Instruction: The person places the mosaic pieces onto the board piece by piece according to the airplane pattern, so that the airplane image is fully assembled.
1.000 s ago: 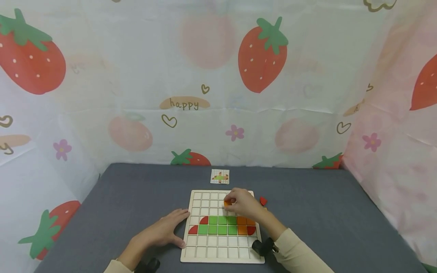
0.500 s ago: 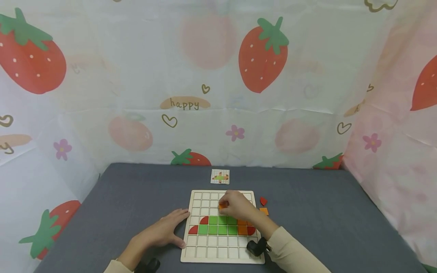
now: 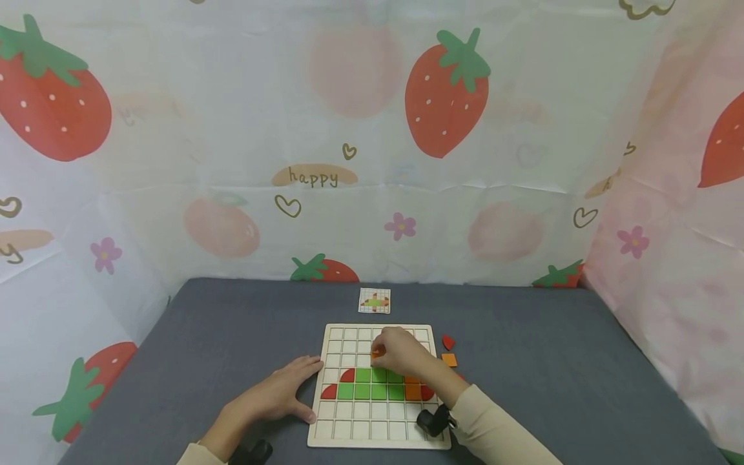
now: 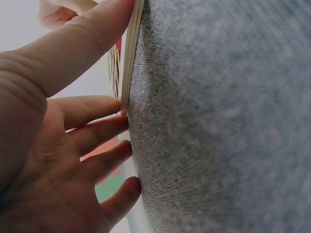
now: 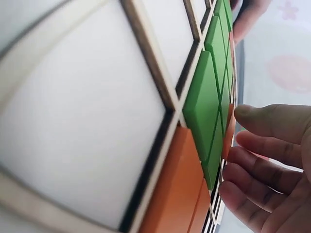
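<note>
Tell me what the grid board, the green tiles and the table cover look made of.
Grid board: probably pale unfinished wood, with a light matte frame and thin slats. Green tiles: likely painted wood or plastic, smooth with a slight sheen. Table cover: grey felt-like fabric with a fuzzy, fibrous surface.

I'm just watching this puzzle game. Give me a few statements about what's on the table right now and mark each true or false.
1. The right hand pinches an orange piece over the grid board. True.
2. The left hand holds a green tile. False: it rests flat against the board's left edge.
3. Green tiles sit on the board. True.
4. The small pattern card lies on the board. False: it lies on the table beyond it.
</note>
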`<state>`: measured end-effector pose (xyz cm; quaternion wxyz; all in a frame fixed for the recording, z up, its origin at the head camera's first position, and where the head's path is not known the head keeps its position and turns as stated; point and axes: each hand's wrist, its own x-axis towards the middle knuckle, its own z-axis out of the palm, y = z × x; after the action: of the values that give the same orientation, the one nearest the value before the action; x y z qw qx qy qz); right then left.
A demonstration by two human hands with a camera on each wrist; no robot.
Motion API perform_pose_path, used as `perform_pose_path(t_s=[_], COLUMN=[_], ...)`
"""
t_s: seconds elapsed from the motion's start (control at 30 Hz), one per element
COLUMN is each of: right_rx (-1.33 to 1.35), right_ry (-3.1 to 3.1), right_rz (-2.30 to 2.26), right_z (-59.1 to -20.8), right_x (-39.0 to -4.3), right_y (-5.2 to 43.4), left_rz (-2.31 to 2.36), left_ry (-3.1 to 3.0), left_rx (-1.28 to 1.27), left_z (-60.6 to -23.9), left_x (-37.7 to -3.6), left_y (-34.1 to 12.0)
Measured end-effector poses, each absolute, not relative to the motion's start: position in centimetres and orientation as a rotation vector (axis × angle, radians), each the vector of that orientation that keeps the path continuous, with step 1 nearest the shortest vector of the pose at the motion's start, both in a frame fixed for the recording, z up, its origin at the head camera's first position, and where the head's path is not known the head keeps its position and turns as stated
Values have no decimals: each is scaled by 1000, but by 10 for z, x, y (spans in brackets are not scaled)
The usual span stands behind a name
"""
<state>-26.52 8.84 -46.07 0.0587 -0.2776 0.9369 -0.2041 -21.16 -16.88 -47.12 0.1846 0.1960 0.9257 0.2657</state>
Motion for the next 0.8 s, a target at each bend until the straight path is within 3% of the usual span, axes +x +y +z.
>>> perform_pose_path(t_s=[0.8], right_rx=[-943], right_ry=[2837], right_rz=[-520], right_z=[-462], right_x=[-267], right_y=[89], left_rz=[745], left_ry=[2608], left_rx=[549], left_z=[-471], left_x=[-212], left_y=[-168])
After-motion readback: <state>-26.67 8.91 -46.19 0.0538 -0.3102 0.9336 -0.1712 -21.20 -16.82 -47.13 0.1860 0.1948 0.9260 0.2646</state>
